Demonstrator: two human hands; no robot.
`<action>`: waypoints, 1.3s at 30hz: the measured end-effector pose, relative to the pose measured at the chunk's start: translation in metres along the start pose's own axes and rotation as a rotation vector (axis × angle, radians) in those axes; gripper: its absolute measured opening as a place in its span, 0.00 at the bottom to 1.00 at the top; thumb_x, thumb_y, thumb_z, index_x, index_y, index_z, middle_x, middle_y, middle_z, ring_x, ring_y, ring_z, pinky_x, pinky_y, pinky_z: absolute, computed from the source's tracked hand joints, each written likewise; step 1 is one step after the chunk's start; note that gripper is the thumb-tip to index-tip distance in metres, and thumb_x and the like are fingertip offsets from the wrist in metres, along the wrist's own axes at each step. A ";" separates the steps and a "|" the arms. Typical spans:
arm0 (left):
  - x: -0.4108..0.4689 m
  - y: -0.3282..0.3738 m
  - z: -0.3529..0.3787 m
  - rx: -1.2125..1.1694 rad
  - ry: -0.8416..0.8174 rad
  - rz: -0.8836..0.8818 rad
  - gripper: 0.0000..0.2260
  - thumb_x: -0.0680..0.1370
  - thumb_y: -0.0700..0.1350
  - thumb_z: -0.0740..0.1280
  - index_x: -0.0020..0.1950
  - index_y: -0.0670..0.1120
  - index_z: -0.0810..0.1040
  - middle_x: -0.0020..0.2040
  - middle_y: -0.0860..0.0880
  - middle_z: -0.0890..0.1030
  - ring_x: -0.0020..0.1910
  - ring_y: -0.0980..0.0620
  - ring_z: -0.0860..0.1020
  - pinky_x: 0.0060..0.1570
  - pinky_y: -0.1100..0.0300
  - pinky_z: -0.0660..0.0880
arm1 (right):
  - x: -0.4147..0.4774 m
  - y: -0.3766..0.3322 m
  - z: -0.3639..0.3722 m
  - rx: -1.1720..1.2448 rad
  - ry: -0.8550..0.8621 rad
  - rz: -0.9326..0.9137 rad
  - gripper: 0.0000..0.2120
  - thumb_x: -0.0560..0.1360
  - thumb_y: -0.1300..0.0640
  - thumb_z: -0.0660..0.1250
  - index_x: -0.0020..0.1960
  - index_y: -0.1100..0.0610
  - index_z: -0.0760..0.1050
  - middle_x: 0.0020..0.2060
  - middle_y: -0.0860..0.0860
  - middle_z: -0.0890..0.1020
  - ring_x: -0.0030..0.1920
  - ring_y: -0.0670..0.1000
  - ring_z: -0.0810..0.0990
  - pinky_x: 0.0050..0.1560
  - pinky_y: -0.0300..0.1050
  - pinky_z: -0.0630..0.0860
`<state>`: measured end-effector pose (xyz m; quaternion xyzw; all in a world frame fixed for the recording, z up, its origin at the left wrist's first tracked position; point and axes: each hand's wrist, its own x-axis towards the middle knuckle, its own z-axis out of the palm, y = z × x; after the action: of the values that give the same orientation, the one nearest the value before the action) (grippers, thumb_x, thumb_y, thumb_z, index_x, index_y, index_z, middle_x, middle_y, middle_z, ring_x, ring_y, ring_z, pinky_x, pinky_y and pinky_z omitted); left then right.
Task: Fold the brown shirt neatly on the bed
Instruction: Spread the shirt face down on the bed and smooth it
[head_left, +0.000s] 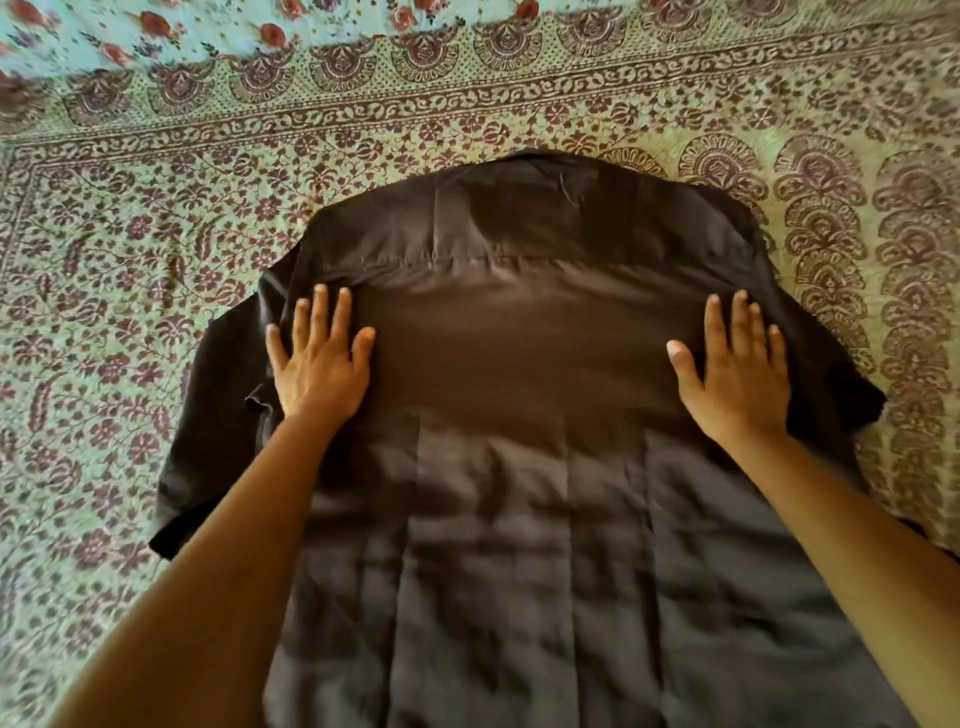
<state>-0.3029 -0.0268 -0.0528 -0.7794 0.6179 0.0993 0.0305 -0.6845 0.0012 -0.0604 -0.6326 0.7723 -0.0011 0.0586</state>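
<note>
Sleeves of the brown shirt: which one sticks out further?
The left sleeve, beside the left hand: it spreads wide over the bedsheet, while the right sleeve barely peeks past the right hand.

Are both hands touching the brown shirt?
Touching. The head view shows the left hand and right hand lying flat, fingers spread, on the brown shirt, with no gap.

The shirt (519, 374) is a plain dark brown with no print, turning greyer in the shadow near the hem. Under it the bedsheet (130, 234) is pale green, block-printed in maroon: small flowers and leaves across the field, a scrolling vine border, and rows of fan-shaped motifs (largest at the right). A turquoise cloth (156, 26) with red roses lies at the top.
</note>
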 end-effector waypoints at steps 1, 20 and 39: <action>-0.006 0.000 -0.003 -0.011 0.000 -0.044 0.25 0.81 0.57 0.47 0.77 0.53 0.49 0.78 0.49 0.46 0.77 0.50 0.45 0.74 0.44 0.41 | -0.007 0.000 -0.003 -0.001 0.005 0.025 0.40 0.72 0.37 0.38 0.75 0.60 0.53 0.74 0.62 0.54 0.74 0.60 0.53 0.73 0.57 0.48; -0.172 -0.021 0.007 -0.003 0.012 -0.054 0.26 0.80 0.57 0.48 0.77 0.50 0.52 0.78 0.46 0.51 0.77 0.46 0.50 0.73 0.41 0.44 | -0.193 0.006 -0.003 -0.010 -0.094 0.038 0.35 0.75 0.39 0.43 0.74 0.61 0.54 0.73 0.65 0.55 0.73 0.63 0.54 0.72 0.59 0.49; -0.297 -0.068 0.016 -0.094 -0.057 -0.156 0.25 0.81 0.59 0.46 0.77 0.53 0.50 0.78 0.47 0.49 0.77 0.47 0.48 0.73 0.44 0.44 | -0.314 0.048 -0.011 0.046 -0.145 0.145 0.31 0.76 0.43 0.47 0.71 0.60 0.63 0.70 0.65 0.62 0.69 0.67 0.62 0.68 0.63 0.59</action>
<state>-0.3032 0.2766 -0.0167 -0.8225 0.5489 0.1477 0.0191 -0.6719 0.3163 -0.0247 -0.5720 0.8095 0.0314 0.1285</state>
